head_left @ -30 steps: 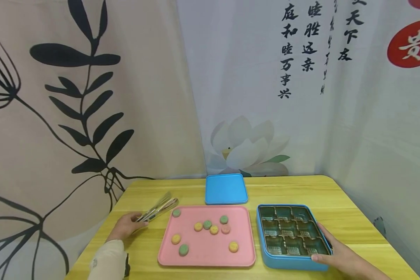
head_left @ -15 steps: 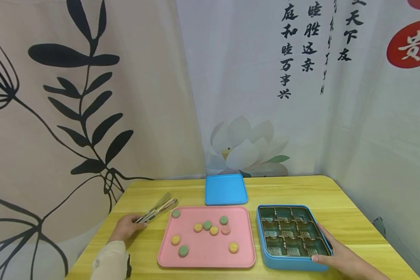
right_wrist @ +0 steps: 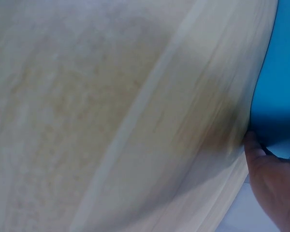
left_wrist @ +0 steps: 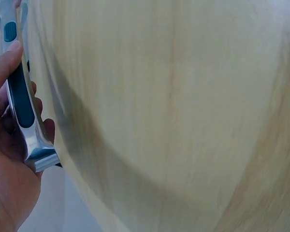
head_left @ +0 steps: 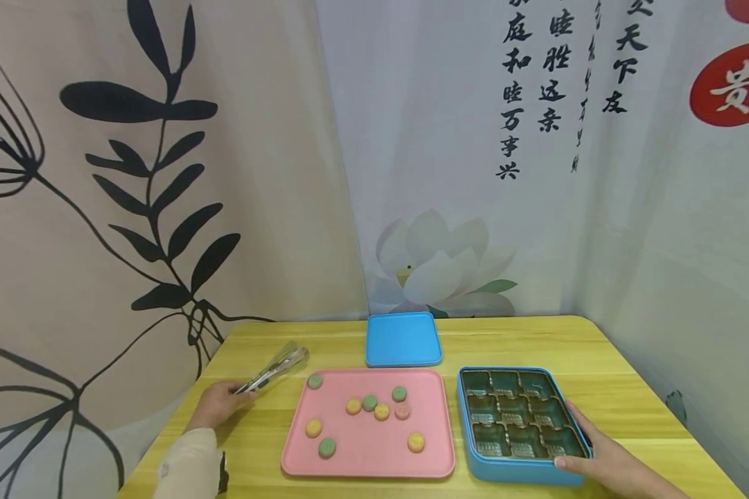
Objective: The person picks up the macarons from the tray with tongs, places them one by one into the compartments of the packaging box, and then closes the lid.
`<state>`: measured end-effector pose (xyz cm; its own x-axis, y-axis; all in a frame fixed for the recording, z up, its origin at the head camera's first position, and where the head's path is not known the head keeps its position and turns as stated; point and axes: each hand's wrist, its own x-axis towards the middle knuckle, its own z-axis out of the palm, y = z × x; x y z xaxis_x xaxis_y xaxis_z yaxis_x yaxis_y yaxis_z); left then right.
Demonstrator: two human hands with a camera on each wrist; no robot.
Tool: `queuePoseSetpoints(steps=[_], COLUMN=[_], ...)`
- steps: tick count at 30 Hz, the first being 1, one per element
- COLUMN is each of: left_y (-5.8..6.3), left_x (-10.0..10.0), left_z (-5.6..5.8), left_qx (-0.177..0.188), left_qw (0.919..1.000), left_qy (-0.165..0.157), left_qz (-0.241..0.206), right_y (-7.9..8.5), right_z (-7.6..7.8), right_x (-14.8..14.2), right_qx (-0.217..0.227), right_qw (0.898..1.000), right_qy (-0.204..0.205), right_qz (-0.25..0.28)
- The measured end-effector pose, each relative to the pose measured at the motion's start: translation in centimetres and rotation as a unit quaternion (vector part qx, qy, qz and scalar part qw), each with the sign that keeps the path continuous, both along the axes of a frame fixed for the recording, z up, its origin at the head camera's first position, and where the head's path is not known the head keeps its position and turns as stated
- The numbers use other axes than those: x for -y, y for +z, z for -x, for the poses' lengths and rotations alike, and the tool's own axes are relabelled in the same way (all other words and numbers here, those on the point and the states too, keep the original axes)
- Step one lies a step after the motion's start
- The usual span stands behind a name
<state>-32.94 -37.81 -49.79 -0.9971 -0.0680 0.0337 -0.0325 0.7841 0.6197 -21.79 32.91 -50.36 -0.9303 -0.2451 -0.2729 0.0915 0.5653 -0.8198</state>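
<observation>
My left hand (head_left: 217,403) grips metal tongs (head_left: 274,369) by the handle, left of the pink tray (head_left: 374,466). In the left wrist view the tongs (left_wrist: 23,94) show teal grip inlays, the thumb lying along one arm. My right hand (head_left: 608,454) holds the front right corner of a blue box (head_left: 524,470), its thumb at the front rim and fingers along the right side. A dark insert with several bare square compartments (head_left: 514,409) fills the box. Scattered on the tray are small round macaron-like sweets: green (head_left: 327,448), yellow (head_left: 416,442) and pink (head_left: 402,411).
Behind the tray lies a flat blue lid (head_left: 403,339). Everything rests on a yellow wood-grain table (head_left: 505,341). A printed cloth curtain (head_left: 274,173) with plants and writing hangs along the back and sides.
The tongs' two arms have come closer together, and their tips have shifted slightly left. The right hand stays at the box; the sweets lie where they were.
</observation>
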Motion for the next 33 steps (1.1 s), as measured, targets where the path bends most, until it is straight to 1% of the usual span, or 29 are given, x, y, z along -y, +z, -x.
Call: queuePoseSetpoints(steps=[3,7,10,15,22,28,33], left_y=[0.5,1.7,2.4,2.9,3.7,4.4,4.8], left_x=[0.1,0.1,0.1,0.1,0.4,0.1,-0.4], left_z=[-0.1,-0.4,-0.5,-0.3,0.1,0.0,-0.2], left_qx=[-0.017,-0.032,-0.031,-0.025,-0.024,-0.029,-0.031], left_qw=[0.9997,0.9994,0.9994,0.9996,0.9991,0.9983,0.9976], left_qy=[-0.010,-0.013,-0.014,-0.015,-0.036,-0.048,-0.056], left_qz=[0.010,0.002,-0.005,-0.003,0.005,0.011,0.025], right_y=[0.0,0.0,0.0,-0.2,-0.3,-0.3,-0.4], right_z=[0.0,0.0,0.1,0.0,0.0,0.0,-0.1], right_x=[0.0,0.0,0.0,-0.2,-0.2,0.0,0.1], right_qx=[0.003,0.001,-0.003,-0.005,-0.007,-0.004,-0.010], right_qw=[1.000,1.000,1.000,1.000,1.000,1.000,1.000], right_qy=[-0.003,-0.004,-0.003,-0.002,0.000,-0.011,-0.003], right_qz=[-0.007,-0.012,-0.007,0.002,0.006,-0.001,0.000])
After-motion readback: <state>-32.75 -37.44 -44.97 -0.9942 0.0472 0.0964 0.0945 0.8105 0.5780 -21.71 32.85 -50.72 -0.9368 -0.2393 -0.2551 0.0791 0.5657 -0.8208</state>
